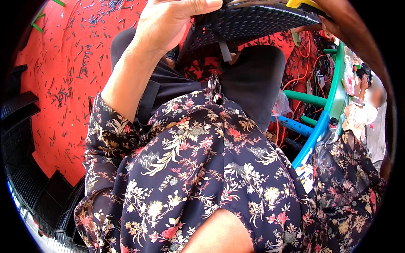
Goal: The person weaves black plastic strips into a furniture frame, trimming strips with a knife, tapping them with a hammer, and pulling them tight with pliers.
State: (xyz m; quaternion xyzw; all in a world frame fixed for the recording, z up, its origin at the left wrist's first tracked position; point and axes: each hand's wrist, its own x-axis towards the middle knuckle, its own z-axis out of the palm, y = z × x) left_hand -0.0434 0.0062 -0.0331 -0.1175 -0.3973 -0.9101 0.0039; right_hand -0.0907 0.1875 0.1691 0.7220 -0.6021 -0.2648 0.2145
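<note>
At the top middle, my left hand (162, 27) is closed at the upper edge of a black woven piece (249, 27), which looks like a basket made of flat strips. Its thumb lies along the edge, and the other fingers are largely hidden. A loose strip end (223, 47) hangs from the weave, over the gap between my knees. My right forearm (356, 31) curves in along the right rim toward the far side of the piece. There my right hand (327, 27) is mostly hidden. A yellow object (304, 4), partly cut off, shows near it.
Black strip offcuts litter the red floor covering (59, 139). Black woven items (19, 111) line the left. At right are a green and blue frame (333, 92), orange cords (304, 76), a clear plastic bag (282, 105) and a bottle (333, 124). Another person (358, 114) is beyond.
</note>
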